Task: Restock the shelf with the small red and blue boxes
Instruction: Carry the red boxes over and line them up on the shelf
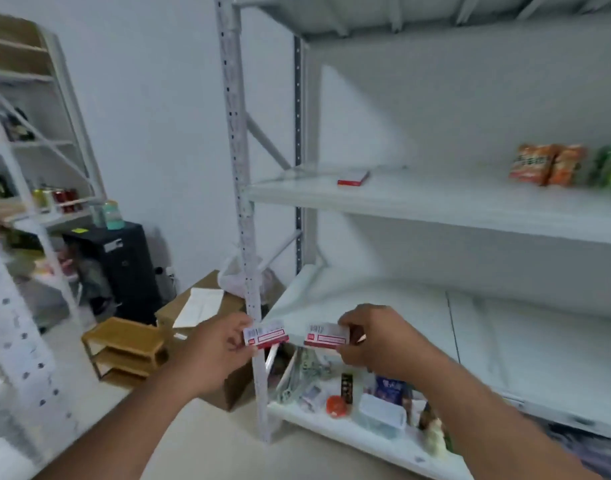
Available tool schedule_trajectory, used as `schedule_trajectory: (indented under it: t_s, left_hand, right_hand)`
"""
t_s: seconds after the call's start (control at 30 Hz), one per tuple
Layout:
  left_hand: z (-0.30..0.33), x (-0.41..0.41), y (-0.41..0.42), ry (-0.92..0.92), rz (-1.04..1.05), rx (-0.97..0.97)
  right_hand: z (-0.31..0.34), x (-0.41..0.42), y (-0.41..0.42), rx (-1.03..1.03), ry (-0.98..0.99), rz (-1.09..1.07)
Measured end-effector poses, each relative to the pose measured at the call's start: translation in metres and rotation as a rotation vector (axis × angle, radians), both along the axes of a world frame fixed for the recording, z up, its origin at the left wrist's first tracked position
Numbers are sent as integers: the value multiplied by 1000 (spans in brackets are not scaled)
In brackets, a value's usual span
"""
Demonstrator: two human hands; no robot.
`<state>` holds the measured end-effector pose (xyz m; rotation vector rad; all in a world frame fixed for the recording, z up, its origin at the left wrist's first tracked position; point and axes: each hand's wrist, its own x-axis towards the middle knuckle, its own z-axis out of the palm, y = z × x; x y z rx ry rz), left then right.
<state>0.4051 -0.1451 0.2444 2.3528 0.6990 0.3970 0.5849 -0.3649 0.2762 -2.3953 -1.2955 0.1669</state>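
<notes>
Each hand carries one small red and white box, held out in front of the white metal shelf unit (435, 206). The left hand (215, 344) pinches its box (266, 337) by the left end between thumb and curled fingers, and the right hand (373, 337) pinches the other box (326, 336) by its right end, so the barcoded faces of both turn up toward the camera and the free ends nearly meet at the shelf's front upright. Holding them by the outer ends looks deliberate: it leaves the labels readable and the long edges free to set down flat. No blue box shows here. A third red box (353, 177) already lies flat near the left end of the middle shelf, well apart from the orange snack packets (548, 164) and green packets (608, 168) at its right end, which suggests that bare left stretch is the spot for these two. The hands sit lower, about level with the front edge of the shelf below, so both boxes would likely need lifting to reach it. The bottom shelf holds a clutter of small goods, including a clear plastic tub (382, 414).
</notes>
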Motion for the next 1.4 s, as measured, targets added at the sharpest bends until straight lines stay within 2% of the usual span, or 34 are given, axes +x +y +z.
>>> schedule_trajectory:
  t_s: [0.2, 0.4, 0.73, 1.03, 1.4]
  left_hand:
    - [68, 106, -27, -86, -133, 57]
    - [119, 177, -22, -128, -222, 194]
    - [150, 283, 76, -187, -351, 228]
    - [170, 385, 179, -169, -497, 263]
    - [165, 455, 202, -102, -586, 289]
  right_hand:
    - [59, 71, -57, 29, -45, -155]
    - [97, 112, -63, 36, -86, -201]
    - [128, 181, 23, 3, -213, -281]
    - [147, 248, 123, 36, -221, -387]
    - [153, 300, 158, 33, -233, -372]
